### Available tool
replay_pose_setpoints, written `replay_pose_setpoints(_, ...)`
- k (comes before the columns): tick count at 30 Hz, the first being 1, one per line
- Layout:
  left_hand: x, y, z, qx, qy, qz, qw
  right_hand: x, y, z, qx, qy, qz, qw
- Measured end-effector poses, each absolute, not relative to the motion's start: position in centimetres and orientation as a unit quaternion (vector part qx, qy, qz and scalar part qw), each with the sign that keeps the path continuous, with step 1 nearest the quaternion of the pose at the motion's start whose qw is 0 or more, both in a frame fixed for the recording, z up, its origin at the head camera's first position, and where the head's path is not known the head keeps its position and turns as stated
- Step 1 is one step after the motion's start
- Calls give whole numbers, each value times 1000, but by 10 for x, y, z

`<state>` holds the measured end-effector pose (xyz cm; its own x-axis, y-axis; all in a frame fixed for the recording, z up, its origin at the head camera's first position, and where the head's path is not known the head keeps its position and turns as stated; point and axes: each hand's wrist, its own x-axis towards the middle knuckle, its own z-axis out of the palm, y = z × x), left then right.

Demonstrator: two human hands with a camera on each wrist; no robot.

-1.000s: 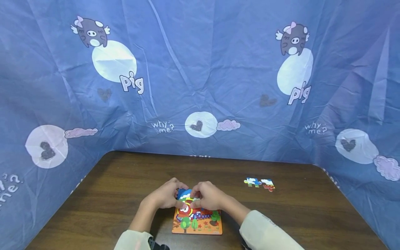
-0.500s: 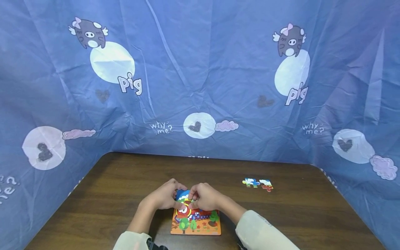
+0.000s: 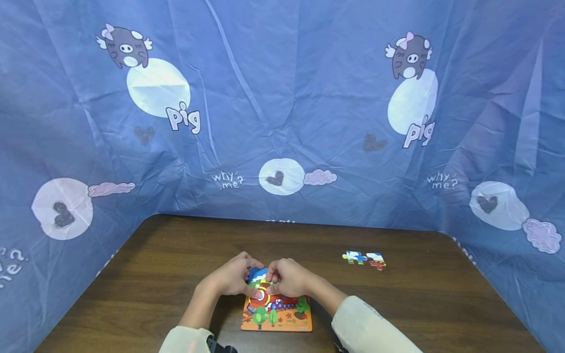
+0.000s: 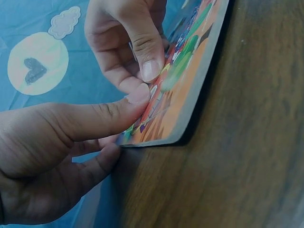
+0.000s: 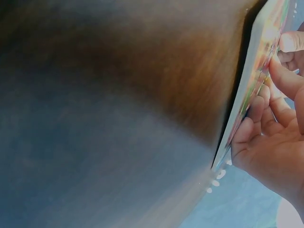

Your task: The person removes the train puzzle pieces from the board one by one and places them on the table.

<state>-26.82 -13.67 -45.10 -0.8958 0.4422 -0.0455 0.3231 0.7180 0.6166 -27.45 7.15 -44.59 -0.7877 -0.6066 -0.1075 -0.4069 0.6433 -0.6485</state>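
A jigsaw puzzle [image 3: 277, 321] with a red train and an orange lower border lies flat on the table in front of me. My left hand [image 3: 231, 279] grips its left side, thumb pressing on the picture and fingers at the far left edge. From the right, my right hand [image 3: 293, 279] reaches over the upper part, with thumb and curled fingers pinching what seems to be a puzzle piece [image 4: 133, 51], mostly hidden by the fingers. In the right wrist view the board [image 5: 256, 66] appears edge-on beside the right hand.
Two loose puzzle pieces, a blue-and-white one [image 3: 354, 257] and a red-and-white one [image 3: 376, 261], lie at the back right of the brown wooden table [image 3: 176, 245]. A blue printed cloth [image 3: 282, 132] hangs around the back and sides.
Both hands stay nearly in place on the puzzle. The left thumb shifts slightly on the train picture. The whole view drifted a little early on.
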Motion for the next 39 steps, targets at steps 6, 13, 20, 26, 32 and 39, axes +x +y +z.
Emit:
replay_pose_setpoints(6,-266,-136,-449,204,921,318,96,-274,72,-446,-287,890,-315,160)
replay_pose_setpoints(13,-267,-137,-450,210,916,328,100,-277,72,-447,-298,890,-308,152)
replay_pose_setpoints(20,-269,-138,-451,209,914,328,109,-278,74,-447,-300,889,-305,164)
replay_pose_setpoints(26,-270,-137,-451,204,914,330,117,-280,77,-442,-308,886,-302,170)
replay_pose_setpoints(32,-269,-136,-450,194,919,321,119,-286,83,-442,-336,882,-299,139)
replay_pose_setpoints(39,-270,-136,-451,187,920,321,121,-288,92,-441,-354,876,-309,112)
